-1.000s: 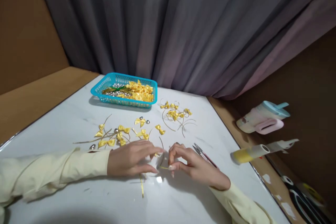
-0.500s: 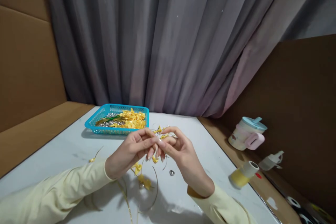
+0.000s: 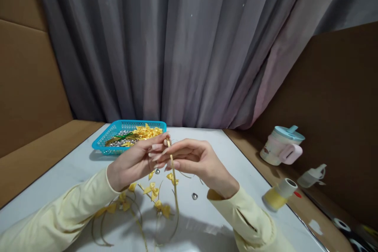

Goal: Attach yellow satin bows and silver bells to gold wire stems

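Left hand (image 3: 130, 165): fingers pinched on a gold cord (image 3: 174, 181) near its upper end; the high grip probably lets the length hang free for handling.

Right hand (image 3: 203, 161): fingers bent together beside the left ones, the cord crossing in front of them; likely there to steady or guide it. Whether they grip anything cannot be told.

Beneath: yellow bows (image 3: 152, 191) with trailing cords, loosely spread on the white surface (image 3: 218, 212), seemingly within easy reach; one silver bead (image 3: 194, 196) apart from them.

Beyond: blue basket (image 3: 97, 146) holding more bows, beads and a green-tied bundle, presumably to keep small stock together.

Right side: lidded cup (image 3: 271, 147), yellow roll (image 3: 276, 197), nozzle bottle (image 3: 310, 177), perhaps set aside to leave working room.

Obscured: the cord's tip and inner fingertips, among overlapping fingers; some bows, behind the left forearm; black-and-white items, cut off lower right.
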A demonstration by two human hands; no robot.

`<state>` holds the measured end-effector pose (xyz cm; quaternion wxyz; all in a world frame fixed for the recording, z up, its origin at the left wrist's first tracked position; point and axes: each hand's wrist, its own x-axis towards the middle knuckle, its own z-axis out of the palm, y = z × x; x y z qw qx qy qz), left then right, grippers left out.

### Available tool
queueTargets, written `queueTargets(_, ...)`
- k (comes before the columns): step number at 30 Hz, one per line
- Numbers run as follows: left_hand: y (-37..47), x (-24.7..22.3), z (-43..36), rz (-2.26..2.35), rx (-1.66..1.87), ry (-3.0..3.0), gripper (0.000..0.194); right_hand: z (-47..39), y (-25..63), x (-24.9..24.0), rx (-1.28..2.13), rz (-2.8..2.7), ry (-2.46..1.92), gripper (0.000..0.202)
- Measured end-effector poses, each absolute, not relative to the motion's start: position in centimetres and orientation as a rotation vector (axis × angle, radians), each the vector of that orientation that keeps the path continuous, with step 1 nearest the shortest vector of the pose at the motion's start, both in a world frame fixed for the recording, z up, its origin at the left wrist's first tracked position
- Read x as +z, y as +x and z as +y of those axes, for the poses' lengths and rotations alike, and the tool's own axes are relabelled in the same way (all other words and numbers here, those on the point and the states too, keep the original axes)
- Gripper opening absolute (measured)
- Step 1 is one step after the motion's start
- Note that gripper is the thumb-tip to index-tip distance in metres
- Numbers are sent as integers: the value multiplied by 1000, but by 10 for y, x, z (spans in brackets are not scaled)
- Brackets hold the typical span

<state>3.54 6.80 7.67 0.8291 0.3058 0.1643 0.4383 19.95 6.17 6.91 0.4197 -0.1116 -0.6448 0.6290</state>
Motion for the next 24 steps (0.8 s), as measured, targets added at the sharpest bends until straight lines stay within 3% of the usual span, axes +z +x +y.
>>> queueTargets(4, 34, 74, 67, 376, 1013, 523, 26, 63, 194, 66, 1577, -1484, -307, 6)
queueTargets(9, 33, 71, 64, 259, 1031, 462, 34, 70, 188, 66, 1717, -1150, -258, 8)
queueTargets(14, 37, 63, 66, 263, 1057, 734, 9, 74, 183, 62, 1892, -931, -275, 5)
queueTargets(19, 33, 62, 76, 312, 1021, 940, 21, 75, 187, 60, 1876, -958, -253, 7)
queueTargets(24, 17, 62, 76, 409, 948, 1106, 20, 76, 193, 63, 1957, -1108, -214, 8)
